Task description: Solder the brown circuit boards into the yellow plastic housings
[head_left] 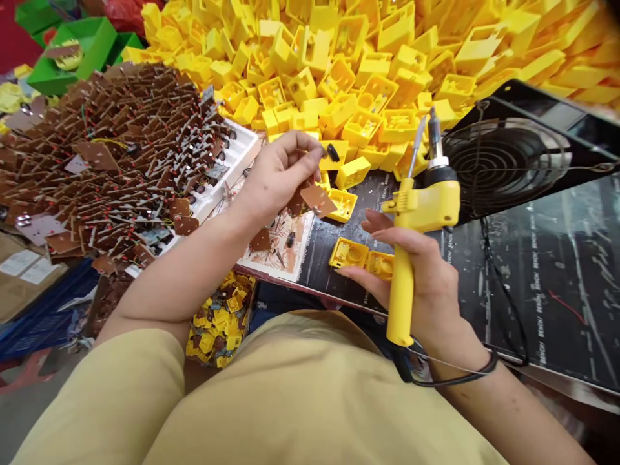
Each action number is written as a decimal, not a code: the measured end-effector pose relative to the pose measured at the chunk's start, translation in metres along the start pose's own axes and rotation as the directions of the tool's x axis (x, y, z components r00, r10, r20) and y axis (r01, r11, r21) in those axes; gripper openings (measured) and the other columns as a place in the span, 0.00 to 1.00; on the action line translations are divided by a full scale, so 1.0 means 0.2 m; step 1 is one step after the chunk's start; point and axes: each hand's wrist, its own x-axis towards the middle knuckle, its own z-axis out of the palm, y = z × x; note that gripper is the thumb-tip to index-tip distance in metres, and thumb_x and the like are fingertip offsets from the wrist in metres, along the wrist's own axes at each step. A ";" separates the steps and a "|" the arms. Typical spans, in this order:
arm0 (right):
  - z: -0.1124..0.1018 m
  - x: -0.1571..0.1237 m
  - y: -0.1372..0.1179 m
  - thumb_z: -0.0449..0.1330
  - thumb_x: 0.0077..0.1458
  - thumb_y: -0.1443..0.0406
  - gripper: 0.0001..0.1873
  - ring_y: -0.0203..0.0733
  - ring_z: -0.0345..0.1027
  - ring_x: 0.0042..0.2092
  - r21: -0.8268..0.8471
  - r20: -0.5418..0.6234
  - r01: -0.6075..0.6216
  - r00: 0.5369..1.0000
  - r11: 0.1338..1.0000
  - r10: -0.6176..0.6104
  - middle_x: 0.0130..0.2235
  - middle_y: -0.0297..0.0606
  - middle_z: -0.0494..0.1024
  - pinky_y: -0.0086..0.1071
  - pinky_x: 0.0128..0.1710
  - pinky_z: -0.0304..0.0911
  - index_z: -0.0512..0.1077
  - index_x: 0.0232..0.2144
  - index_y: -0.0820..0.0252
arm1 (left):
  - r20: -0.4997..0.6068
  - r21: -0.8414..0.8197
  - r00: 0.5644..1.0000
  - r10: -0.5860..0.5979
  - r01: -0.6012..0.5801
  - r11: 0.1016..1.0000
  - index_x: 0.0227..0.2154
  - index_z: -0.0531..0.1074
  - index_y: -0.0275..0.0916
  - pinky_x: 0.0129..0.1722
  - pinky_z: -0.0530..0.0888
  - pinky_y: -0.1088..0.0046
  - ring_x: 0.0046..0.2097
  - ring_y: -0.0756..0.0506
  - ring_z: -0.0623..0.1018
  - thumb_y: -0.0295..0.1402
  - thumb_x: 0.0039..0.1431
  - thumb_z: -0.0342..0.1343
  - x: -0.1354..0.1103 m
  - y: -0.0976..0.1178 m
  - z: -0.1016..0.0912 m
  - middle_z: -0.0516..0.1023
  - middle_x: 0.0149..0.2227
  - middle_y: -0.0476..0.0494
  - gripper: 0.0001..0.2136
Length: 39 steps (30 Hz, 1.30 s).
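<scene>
My left hand (pixel 278 174) is closed in a pinch on a small brown circuit board (pixel 317 200), held above the table edge near a small black part (pixel 332 152). My right hand (pixel 416 271) is wrapped round the handle of a yellow soldering gun (pixel 420 213), its metal tip pointing up and away. The right fingertips rest beside two yellow plastic housings (pixel 361 255) lying on the dark work surface (pixel 557 271). Another yellow housing (pixel 343 205) lies just under the held board.
A huge heap of yellow housings (pixel 368 58) fills the back. A pile of brown circuit boards (pixel 111 148) covers the left, over a white tray (pixel 237 158). A black fan (pixel 504 158) stands at the right. Green bins (pixel 72 51) sit far left. More yellow parts (pixel 220 320) lie below the table.
</scene>
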 end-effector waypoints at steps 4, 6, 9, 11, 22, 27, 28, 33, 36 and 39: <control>0.08 0.04 -0.07 0.70 0.52 0.59 0.28 0.46 0.75 0.46 0.050 -0.167 -0.092 0.981 0.995 0.099 0.47 0.41 0.76 0.38 0.45 0.76 0.60 0.50 0.54 | -0.007 -0.060 1.000 -0.024 0.023 0.998 0.31 0.68 0.39 0.25 0.67 0.82 0.25 0.55 0.73 0.36 0.65 0.55 -0.05 -0.05 0.07 0.69 0.23 0.54 0.08; 0.11 0.07 -0.07 0.69 0.53 0.60 0.28 0.47 0.73 0.50 0.091 -0.191 -0.103 0.974 0.990 0.119 0.51 0.42 0.73 0.39 0.47 0.76 0.60 0.50 0.53 | 0.025 -0.095 0.999 -0.024 0.026 0.995 0.32 0.68 0.39 0.26 0.69 0.82 0.26 0.55 0.73 0.33 0.65 0.55 -0.08 -0.05 0.11 0.70 0.24 0.54 0.06; 0.15 0.09 -0.07 0.68 0.54 0.64 0.25 0.45 0.73 0.50 0.196 -0.176 -0.110 0.974 0.975 0.145 0.52 0.40 0.73 0.39 0.49 0.75 0.61 0.49 0.52 | 0.087 -0.099 0.996 0.011 -0.002 0.995 0.31 0.67 0.38 0.28 0.71 0.82 0.27 0.55 0.73 0.30 0.64 0.55 -0.13 -0.03 0.14 0.71 0.25 0.53 0.05; 0.15 0.09 -0.06 0.65 0.57 0.66 0.21 0.44 0.75 0.47 0.260 -0.160 -0.133 0.971 0.956 0.179 0.48 0.36 0.75 0.38 0.47 0.76 0.61 0.48 0.51 | 0.116 -0.047 0.993 0.029 -0.024 0.999 0.32 0.68 0.38 0.26 0.70 0.81 0.24 0.56 0.71 0.31 0.64 0.55 -0.15 -0.01 0.12 0.72 0.25 0.53 0.05; 0.11 0.10 -0.02 0.64 0.58 0.68 0.18 0.43 0.77 0.42 0.230 -0.166 -0.121 0.973 0.966 0.161 0.45 0.35 0.76 0.34 0.41 0.78 0.63 0.48 0.50 | 0.222 0.818 0.926 0.306 -0.347 0.458 0.36 0.79 0.38 0.51 0.71 0.57 0.46 0.39 0.78 0.32 0.60 0.56 -0.20 0.02 -0.18 0.81 0.44 0.39 0.07; 0.12 0.09 -0.06 0.64 0.56 0.73 0.23 0.43 0.76 0.43 0.189 -0.266 -0.016 0.962 0.982 0.067 0.46 0.36 0.75 0.35 0.42 0.78 0.63 0.50 0.51 | 0.373 0.564 0.900 0.227 -0.414 0.714 0.42 0.78 0.36 0.48 0.75 0.68 0.46 0.45 0.80 0.33 0.66 0.50 -0.34 -0.03 -0.05 0.82 0.42 0.41 0.12; 0.12 0.09 -0.07 0.64 0.56 0.74 0.24 0.43 0.76 0.44 0.189 -0.289 0.010 0.956 0.982 0.045 0.46 0.37 0.75 0.36 0.42 0.78 0.62 0.50 0.52 | 0.398 0.510 0.891 0.219 -0.413 0.754 0.44 0.77 0.36 0.50 0.74 0.69 0.48 0.45 0.79 0.33 0.65 0.51 -0.36 -0.04 -0.02 0.81 0.45 0.40 0.12; 0.11 0.08 -0.09 0.63 0.54 0.77 0.29 0.42 0.75 0.48 0.140 -0.378 0.133 0.923 0.981 -0.071 0.48 0.37 0.75 0.38 0.44 0.78 0.62 0.54 0.52 | 0.398 0.345 0.898 0.186 -0.334 0.877 0.42 0.77 0.36 0.53 0.71 0.68 0.50 0.43 0.78 0.36 0.66 0.50 -0.40 -0.04 0.09 0.81 0.44 0.38 0.13; 0.08 0.06 -0.07 0.64 0.54 0.76 0.30 0.43 0.76 0.46 0.036 -0.358 0.170 0.922 0.985 -0.146 0.49 0.36 0.76 0.37 0.42 0.78 0.63 0.55 0.48 | 0.334 0.263 0.942 0.035 -0.129 0.956 0.31 0.77 0.37 0.39 0.72 0.73 0.35 0.47 0.78 0.41 0.65 0.51 -0.40 -0.02 0.13 0.80 0.30 0.44 0.16; 0.05 0.03 -0.06 0.66 0.52 0.76 0.34 0.45 0.76 0.45 -0.077 -0.337 0.173 0.922 0.982 -0.189 0.50 0.36 0.77 0.38 0.41 0.79 0.62 0.57 0.46 | 0.363 0.117 0.922 -0.134 0.098 0.988 0.27 0.75 0.36 0.31 0.70 0.77 0.30 0.49 0.75 0.48 0.60 0.55 -0.40 0.00 0.14 0.77 0.26 0.46 0.19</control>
